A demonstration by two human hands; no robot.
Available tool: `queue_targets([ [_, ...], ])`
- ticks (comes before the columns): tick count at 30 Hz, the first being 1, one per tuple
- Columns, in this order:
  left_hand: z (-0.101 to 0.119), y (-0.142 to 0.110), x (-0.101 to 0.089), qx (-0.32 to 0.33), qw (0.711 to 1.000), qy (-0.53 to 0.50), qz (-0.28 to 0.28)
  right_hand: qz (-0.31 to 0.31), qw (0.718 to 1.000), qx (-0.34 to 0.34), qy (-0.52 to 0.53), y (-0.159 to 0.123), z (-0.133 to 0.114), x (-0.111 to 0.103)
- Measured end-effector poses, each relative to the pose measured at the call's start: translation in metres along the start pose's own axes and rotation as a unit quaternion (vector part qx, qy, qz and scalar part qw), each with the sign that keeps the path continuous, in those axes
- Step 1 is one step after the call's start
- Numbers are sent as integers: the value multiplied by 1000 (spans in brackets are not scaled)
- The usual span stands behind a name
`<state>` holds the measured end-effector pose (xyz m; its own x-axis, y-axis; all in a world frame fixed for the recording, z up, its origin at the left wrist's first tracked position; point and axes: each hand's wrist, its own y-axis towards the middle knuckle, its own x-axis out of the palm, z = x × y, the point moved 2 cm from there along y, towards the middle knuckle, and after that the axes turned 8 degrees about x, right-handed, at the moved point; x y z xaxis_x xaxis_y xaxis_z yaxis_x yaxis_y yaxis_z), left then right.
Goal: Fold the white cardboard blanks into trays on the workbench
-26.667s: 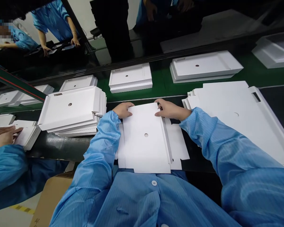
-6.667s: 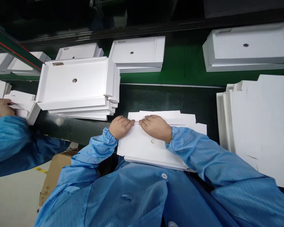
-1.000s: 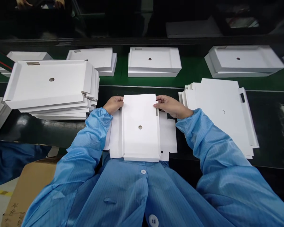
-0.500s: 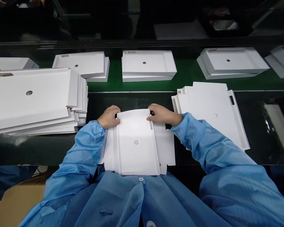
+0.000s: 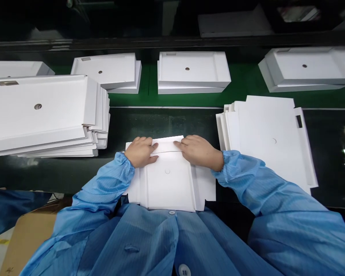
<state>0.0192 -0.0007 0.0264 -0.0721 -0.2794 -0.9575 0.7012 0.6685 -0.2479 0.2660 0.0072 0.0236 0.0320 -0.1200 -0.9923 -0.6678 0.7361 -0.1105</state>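
A creased white cardboard blank point(image 5: 169, 184) lies in front of my body, with a faint round cut in its middle panel. Its far flap point(image 5: 168, 145) is bent up along the crease. My left hand point(image 5: 141, 151) grips the flap's left end, index finger on it and thumb on the panel just below. At the right end my right hand point(image 5: 199, 151) has its fingers curled on the same flap; its thumb is mostly hidden. Other white cardboard point(image 5: 208, 184) shows from under the blank on both sides.
To the left rises a stack of folded white cardboard trays point(image 5: 60, 107). Flat white blanks point(image 5: 264, 134) are piled on the right. Along the green strip point(image 5: 149, 96) behind stand white trays in pairs, one pair point(image 5: 195, 73) straight ahead. A brown carton point(image 5: 31, 234) is at lower left.
The far flap has been folded up and toward me. My hands have moved from the blank's far corners onto the flap. The view has shifted slightly.
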Motion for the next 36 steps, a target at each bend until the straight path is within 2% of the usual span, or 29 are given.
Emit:
queue_targets([
  [5, 10, 5, 2, 13, 999, 42, -10, 13, 999, -27, -44, 5, -11, 9],
  [8, 9, 9, 2, 18, 999, 32, -18, 19, 999, -15, -33, 9, -14, 12],
  [12, 5, 13, 2, 16, 1000, 11, 12, 24, 1000, 12, -8, 15, -15, 15],
  [18, 15, 20, 7, 38, 998, 9, 44, 4, 1000, -1, -14, 23, -18, 13],
  [22, 18, 28, 6, 32, 998, 22, 46, -39, 999, -4, 1, 33, -13, 5],
  [25, 6, 38, -1, 24, 999, -20, 16, -93, 995, 0, 44, 46, -3, -4],
  [28, -12, 47, -9, -42, 995, -95, 4, -120, 987, 32, 103, 58, 10, -10],
  [31, -25, 47, -13, -111, 985, -132, 20, -106, 980, 80, 151, 61, 20, -8],
  [33, -26, 43, -13, -102, 988, -108, 40, -79, 984, 64, 145, 57, 21, -3],
  [36, -22, 34, -9, -53, 995, -55, 64, -22, 994, 24, 103, 49, 17, 6],
])
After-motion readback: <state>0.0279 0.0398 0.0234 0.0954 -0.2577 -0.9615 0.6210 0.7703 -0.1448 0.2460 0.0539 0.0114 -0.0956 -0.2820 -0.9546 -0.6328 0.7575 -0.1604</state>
